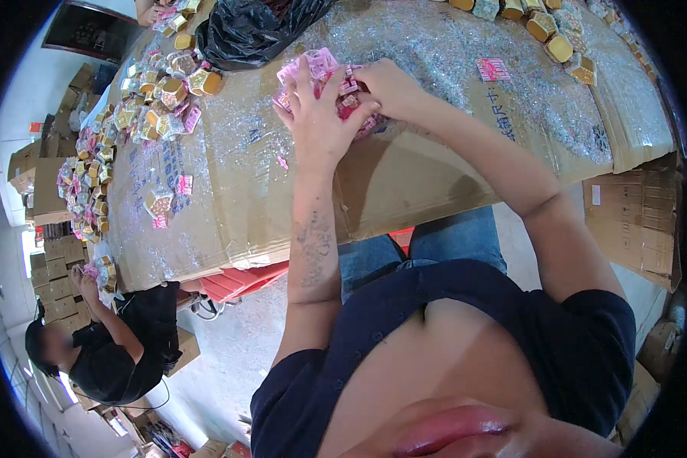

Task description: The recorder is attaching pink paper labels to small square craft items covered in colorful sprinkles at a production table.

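A heap of small pink plastic pieces [349, 101], some clear and some deep pink, lies at the table's near middle between my hands. My left hand [313, 114] rests on the heap's left side, its fingers spread over a clear pink piece [319, 59]. From the right, my right hand [388, 90] curls round the heap with bent fingers and the thumb pressed against it. Its fingertips are partly hidden among the pieces. A tiny pink piece [282, 162] lies apart on the cardboard, left of my left wrist.
Cardboard [435, 175] strewn with glitter covers the table. A black plastic bag [256, 34] lies beyond my hands. Gold-and-clear packed items [172, 91] crowd the left side, with more [557, 47] at far right. A pink card [492, 69] lies right. A co-worker [114, 343] sits at left.
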### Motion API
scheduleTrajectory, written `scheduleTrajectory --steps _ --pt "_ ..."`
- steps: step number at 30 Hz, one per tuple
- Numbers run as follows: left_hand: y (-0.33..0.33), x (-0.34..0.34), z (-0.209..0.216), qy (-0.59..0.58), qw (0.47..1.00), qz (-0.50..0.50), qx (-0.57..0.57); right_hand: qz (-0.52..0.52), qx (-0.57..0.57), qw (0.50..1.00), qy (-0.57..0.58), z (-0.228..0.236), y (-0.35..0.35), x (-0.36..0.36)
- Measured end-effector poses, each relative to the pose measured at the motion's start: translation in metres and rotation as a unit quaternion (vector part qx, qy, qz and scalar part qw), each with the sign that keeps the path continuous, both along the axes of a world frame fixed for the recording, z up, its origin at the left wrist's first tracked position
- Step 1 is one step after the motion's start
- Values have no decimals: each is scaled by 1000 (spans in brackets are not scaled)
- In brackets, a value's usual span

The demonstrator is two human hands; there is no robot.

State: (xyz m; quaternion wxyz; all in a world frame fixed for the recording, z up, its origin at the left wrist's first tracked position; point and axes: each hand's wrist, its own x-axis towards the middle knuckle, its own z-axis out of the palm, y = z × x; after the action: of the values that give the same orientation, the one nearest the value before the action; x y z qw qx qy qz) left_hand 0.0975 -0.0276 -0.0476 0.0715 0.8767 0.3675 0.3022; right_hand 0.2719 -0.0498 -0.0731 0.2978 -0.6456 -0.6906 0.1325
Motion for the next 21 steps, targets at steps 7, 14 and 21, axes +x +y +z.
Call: scheduleTrajectory --steps 7,14,21 --pt "30 -24 1 152 988 -15 -13 106 -16 994 0 37 -4 51" --pt "56 -42 22 -152 983 -81 -67 113 68 964 229 126 61 65" --pt "105 -32 -34 -322 924 -127 -161 93 82 992 -1 121 225 81"
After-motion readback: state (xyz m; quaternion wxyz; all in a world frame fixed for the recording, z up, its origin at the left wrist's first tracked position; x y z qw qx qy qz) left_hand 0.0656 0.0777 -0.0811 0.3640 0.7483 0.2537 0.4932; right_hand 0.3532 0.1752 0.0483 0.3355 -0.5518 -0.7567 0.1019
